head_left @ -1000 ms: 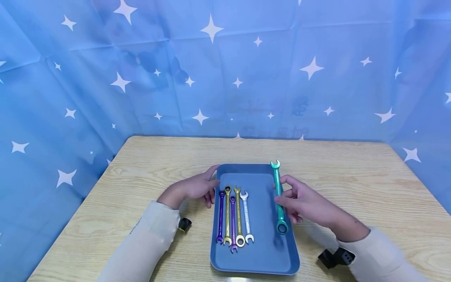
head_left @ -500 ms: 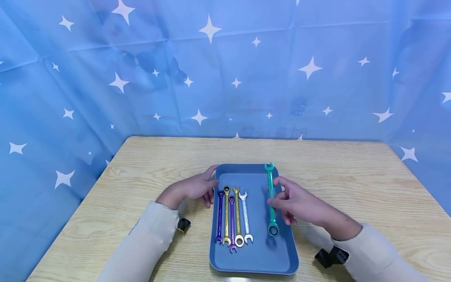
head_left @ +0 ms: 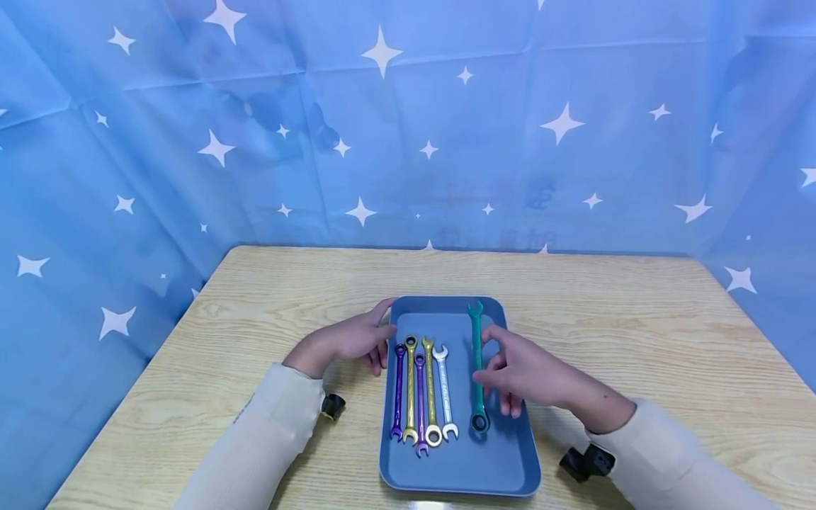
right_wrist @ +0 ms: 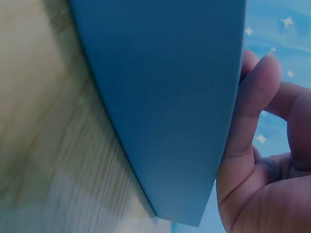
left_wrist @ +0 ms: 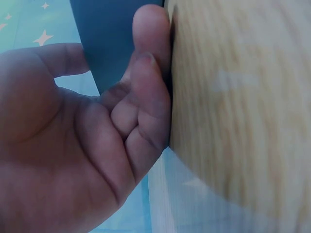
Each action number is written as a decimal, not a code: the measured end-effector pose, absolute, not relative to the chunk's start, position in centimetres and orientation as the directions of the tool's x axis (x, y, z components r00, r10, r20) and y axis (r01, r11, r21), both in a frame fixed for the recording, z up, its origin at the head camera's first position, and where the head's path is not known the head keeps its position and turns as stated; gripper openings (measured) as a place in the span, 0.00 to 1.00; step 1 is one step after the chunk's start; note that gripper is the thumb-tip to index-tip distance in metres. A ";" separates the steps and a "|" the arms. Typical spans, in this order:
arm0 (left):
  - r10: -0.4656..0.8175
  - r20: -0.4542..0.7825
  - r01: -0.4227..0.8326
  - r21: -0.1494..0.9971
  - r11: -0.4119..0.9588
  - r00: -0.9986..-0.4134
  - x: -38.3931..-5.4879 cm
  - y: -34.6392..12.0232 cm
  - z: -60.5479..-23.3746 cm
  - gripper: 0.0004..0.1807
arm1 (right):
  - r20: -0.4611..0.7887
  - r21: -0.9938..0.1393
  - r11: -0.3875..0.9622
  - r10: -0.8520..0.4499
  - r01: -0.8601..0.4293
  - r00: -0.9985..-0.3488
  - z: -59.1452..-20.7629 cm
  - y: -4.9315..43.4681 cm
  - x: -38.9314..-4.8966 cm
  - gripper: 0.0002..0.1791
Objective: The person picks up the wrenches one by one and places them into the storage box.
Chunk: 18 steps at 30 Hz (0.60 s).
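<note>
A green combination wrench (head_left: 477, 354) stands lengthwise over the right side of a blue tray (head_left: 472, 483), open end away from me. My right hand (head_left: 525, 368) pinches it mid-shank between thumb and fingers, reaching over the tray's right wall. In the right wrist view the tray's outer wall (right_wrist: 160, 107) hides the wrench, and the hand (right_wrist: 262, 160) is at the rim. My left hand (head_left: 350, 338) holds the tray's left rim. In the left wrist view its thumb goes over the wall (left_wrist: 112, 43) while the curled fingers (left_wrist: 150, 92) lie against the outside.
Left of the green wrench, several wrenches lie side by side in the tray: purple (head_left: 398, 393), gold (head_left: 411, 389) and a silver one (head_left: 445, 393) at the right of the row. The tray sits on a wooden table (head_left: 306, 283) before a blue star-patterned cloth (head_left: 408, 142).
My right hand has moved left and lower with the green wrench, from over the tray's right wall to inside the tray. The left hand and the other wrenches have stayed put.
</note>
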<state>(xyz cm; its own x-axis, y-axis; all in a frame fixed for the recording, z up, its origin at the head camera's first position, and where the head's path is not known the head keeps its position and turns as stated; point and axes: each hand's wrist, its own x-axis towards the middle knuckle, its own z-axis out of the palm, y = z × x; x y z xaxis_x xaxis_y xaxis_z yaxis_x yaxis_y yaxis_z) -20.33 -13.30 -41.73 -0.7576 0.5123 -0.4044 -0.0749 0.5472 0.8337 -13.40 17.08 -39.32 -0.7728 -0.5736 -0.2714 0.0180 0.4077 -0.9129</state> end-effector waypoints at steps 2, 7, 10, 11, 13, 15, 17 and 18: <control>0.512 -0.406 -0.080 0.835 0.544 -0.757 -20.3 -13.3 -41.8 0.37 | -0.281 -0.909 0.415 -0.572 0.024 -0.770 -39.3 16.9 -13.4 0.24; 0.517 -0.408 -0.082 0.837 0.540 -0.753 -20.3 -13.4 -41.8 0.37 | -0.293 -0.894 0.448 -0.561 0.014 -0.774 -39.3 16.6 -13.4 0.27; 0.521 -0.407 -0.080 0.838 0.540 -0.750 -20.4 -13.4 -41.9 0.37 | -0.292 -0.877 0.480 -0.552 -0.011 -0.781 -39.3 16.3 -13.5 0.27; 0.523 -0.406 -0.079 0.839 0.538 -0.750 -20.4 -13.4 -41.9 0.37 | -0.292 -0.870 0.492 -0.547 -0.019 -0.784 -39.2 16.2 -13.5 0.27; 0.526 -0.403 -0.079 0.842 0.533 -0.749 -20.4 -13.4 -41.9 0.37 | -0.293 -0.856 0.516 -0.538 -0.034 -0.790 -39.2 15.9 -13.5 0.27; 0.528 -0.401 -0.080 0.845 0.528 -0.749 -20.4 -13.4 -41.9 0.37 | -0.299 -0.843 0.537 -0.527 -0.039 -0.796 -39.2 15.7 -13.6 0.26; 0.532 -0.398 -0.078 0.848 0.525 -0.748 -20.4 -13.4 -41.9 0.37 | -0.305 -0.836 0.547 -0.522 -0.039 -0.797 -39.1 15.5 -13.6 0.26; 0.533 -0.398 -0.078 0.848 0.524 -0.746 -20.4 -13.4 -41.9 0.37 | -0.306 -0.836 0.548 -0.523 -0.039 -0.795 -39.1 15.4 -13.6 0.26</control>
